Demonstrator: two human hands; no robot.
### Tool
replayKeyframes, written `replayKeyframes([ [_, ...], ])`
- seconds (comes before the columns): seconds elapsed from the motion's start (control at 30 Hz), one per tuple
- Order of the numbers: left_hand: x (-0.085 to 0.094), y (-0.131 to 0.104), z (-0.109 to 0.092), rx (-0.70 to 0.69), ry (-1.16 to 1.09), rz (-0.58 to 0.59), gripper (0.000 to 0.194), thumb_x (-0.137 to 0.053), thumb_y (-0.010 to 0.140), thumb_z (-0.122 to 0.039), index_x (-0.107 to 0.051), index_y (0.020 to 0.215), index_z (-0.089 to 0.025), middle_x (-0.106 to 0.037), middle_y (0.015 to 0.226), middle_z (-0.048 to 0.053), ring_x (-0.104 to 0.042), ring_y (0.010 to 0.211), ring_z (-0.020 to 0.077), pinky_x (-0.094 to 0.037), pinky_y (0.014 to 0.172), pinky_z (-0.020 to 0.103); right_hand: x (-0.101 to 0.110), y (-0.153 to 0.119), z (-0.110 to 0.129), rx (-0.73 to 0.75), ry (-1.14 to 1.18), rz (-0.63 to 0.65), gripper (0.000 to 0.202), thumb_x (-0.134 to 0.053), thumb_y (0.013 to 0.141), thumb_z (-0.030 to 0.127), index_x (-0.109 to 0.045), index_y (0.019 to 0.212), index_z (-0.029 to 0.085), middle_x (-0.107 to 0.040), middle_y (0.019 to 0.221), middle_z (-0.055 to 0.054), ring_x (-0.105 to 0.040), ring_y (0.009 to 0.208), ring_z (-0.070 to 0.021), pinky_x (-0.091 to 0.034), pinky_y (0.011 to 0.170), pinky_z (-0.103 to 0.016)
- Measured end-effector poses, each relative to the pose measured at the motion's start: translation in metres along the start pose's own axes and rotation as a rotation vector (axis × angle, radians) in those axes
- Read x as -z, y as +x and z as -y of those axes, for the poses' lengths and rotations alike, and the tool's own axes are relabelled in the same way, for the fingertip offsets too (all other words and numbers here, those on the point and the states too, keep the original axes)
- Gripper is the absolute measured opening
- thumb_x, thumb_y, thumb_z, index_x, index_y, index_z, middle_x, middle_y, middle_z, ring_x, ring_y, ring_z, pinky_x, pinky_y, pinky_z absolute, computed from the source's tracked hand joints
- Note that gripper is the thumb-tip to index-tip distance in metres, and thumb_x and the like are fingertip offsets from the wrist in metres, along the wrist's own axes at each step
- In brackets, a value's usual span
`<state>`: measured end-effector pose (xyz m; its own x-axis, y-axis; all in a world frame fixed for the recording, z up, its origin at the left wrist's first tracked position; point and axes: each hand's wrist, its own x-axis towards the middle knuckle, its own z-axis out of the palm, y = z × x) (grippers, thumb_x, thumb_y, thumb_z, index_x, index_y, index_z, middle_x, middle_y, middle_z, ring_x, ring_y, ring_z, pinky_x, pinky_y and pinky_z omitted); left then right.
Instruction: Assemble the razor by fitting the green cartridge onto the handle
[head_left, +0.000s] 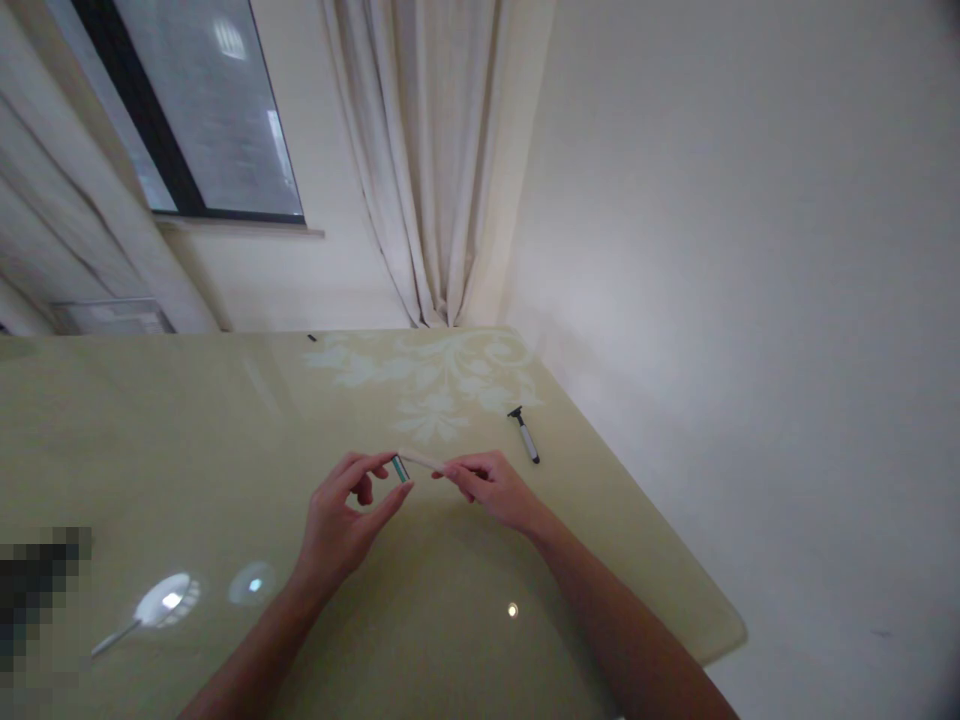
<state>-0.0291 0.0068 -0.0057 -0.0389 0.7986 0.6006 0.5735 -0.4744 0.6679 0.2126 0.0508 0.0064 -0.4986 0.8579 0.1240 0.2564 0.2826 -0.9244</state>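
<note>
My left hand (pixel 341 510) holds a small razor cartridge (pixel 401 469), teal with dark edges, pinched at its ends between thumb and forefinger. A thin, pale stick (pixel 422 461) is gripped by the fingertips of my right hand (pixel 491 485). The stick's far end reaches the upper end of the cartridge; whether they touch I cannot tell. Both hands are held over the table's middle. Beyond my right hand lies a razor (pixel 527 438) with a grey and black handle and a black head.
The glossy greenish table (pixel 622 530) has a white floral pattern at its far corner, beside a wall (pixel 750 300). A spoon-shaped object (pixel 120 637) lies at the left amid light reflections. Near the back edge is a small dark piece (pixel 312 338). Curtains (pixel 427 150) hang behind.
</note>
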Motion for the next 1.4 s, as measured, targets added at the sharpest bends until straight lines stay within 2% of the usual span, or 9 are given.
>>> replayKeyframes([
  [0.23, 0.003, 0.003, 0.002, -0.006, 0.010, -0.078, 0.033, -0.079, 0.086, -0.040, -0.073, 0.115, -0.024, -0.064, 0.088, -0.002, -0.051, 0.060, 0.0098, -0.049, 0.062, 0.025, 0.000, 0.001, 0.001, -0.016, -0.029, -0.092, 0.056, -0.057, 0.099, 0.062, -0.084, 0.104, 0.013, -0.046, 0.058, 0.003, -0.039, 0.053, -0.0103, -0.029, 0.053, -0.024],
  [0.37, 0.002, 0.003, 0.003, -0.034, 0.020, -0.053, 0.034, -0.078, 0.087, -0.039, -0.072, 0.117, -0.024, -0.063, 0.087, -0.002, -0.051, 0.061, 0.0099, -0.048, 0.062, 0.025, -0.004, -0.001, 0.004, 0.004, -0.008, 0.009, 0.054, -0.056, 0.100, 0.060, -0.084, 0.107, 0.015, -0.049, 0.061, 0.002, -0.041, 0.055, -0.0104, -0.030, 0.054, -0.023],
  [0.5, 0.001, 0.001, 0.003, -0.047, 0.019, -0.045, 0.034, -0.079, 0.087, -0.039, -0.072, 0.116, -0.024, -0.063, 0.087, -0.002, -0.050, 0.060, 0.0097, -0.049, 0.062, 0.025, -0.004, -0.002, 0.007, -0.001, -0.074, -0.068, 0.054, -0.056, 0.100, 0.060, -0.084, 0.104, 0.014, -0.047, 0.059, 0.003, -0.039, 0.055, -0.0102, -0.028, 0.053, -0.024],
  [0.63, 0.002, 0.000, 0.004, -0.039, 0.020, -0.041, 0.034, -0.079, 0.086, -0.039, -0.073, 0.116, -0.024, -0.063, 0.087, -0.002, -0.052, 0.060, 0.0098, -0.049, 0.062, 0.025, -0.002, -0.001, 0.008, 0.002, -0.041, 0.007, 0.056, -0.056, 0.100, 0.062, -0.084, 0.106, 0.014, -0.050, 0.060, 0.002, -0.040, 0.055, -0.0102, -0.029, 0.053, -0.023],
  [0.77, 0.003, 0.001, 0.005, -0.026, 0.015, -0.061, 0.033, -0.079, 0.086, -0.040, -0.074, 0.114, -0.023, -0.063, 0.086, -0.002, -0.051, 0.059, 0.0098, -0.049, 0.061, 0.025, -0.002, -0.001, 0.005, -0.023, -0.067, -0.046, 0.058, -0.056, 0.098, 0.065, -0.084, 0.103, 0.014, -0.050, 0.060, 0.002, -0.041, 0.055, -0.0108, -0.029, 0.053, -0.023],
  [0.93, 0.001, 0.001, 0.005, -0.031, 0.018, -0.045, 0.034, -0.078, 0.087, -0.041, -0.073, 0.116, -0.024, -0.063, 0.086, -0.002, -0.051, 0.060, 0.0099, -0.048, 0.061, 0.025, -0.002, -0.001, 0.004, -0.026, -0.019, 0.056, 0.056, -0.057, 0.098, 0.064, -0.084, 0.106, 0.015, -0.051, 0.060, 0.002, -0.042, 0.055, -0.0101, -0.029, 0.053, -0.022],
  [1.07, 0.000, 0.001, 0.004, -0.033, 0.021, -0.034, 0.033, -0.078, 0.087, -0.042, -0.073, 0.114, -0.025, -0.063, 0.085, -0.002, -0.051, 0.059, 0.0101, -0.049, 0.061, 0.025, 0.000, -0.001, 0.005, -0.049, -0.051, -0.003, 0.057, -0.056, 0.098, 0.064, -0.084, 0.104, 0.015, -0.049, 0.060, 0.002, -0.041, 0.055, -0.0102, -0.030, 0.053, -0.023],
  [1.23, 0.000, 0.001, 0.009, -0.042, 0.025, -0.044, 0.034, -0.078, 0.087, -0.041, -0.073, 0.115, -0.024, -0.063, 0.085, -0.002, -0.051, 0.059, 0.0102, -0.048, 0.061, 0.025, -0.001, 0.000, 0.002, -0.057, -0.008, 0.094, 0.055, -0.057, 0.099, 0.062, -0.084, 0.107, 0.015, -0.049, 0.060, 0.003, -0.040, 0.055, -0.0099, -0.029, 0.053, -0.023],
  [1.4, -0.001, 0.001, 0.014, -0.050, 0.028, -0.025, 0.032, -0.078, 0.087, -0.041, -0.074, 0.113, -0.023, -0.064, 0.084, -0.002, -0.051, 0.059, 0.0105, -0.048, 0.059, 0.024, -0.001, 0.001, -0.002, -0.072, -0.040, 0.014, 0.053, -0.058, 0.099, 0.061, -0.084, 0.105, 0.015, -0.048, 0.059, 0.003, -0.040, 0.054, -0.0099, -0.029, 0.053, -0.023],
])
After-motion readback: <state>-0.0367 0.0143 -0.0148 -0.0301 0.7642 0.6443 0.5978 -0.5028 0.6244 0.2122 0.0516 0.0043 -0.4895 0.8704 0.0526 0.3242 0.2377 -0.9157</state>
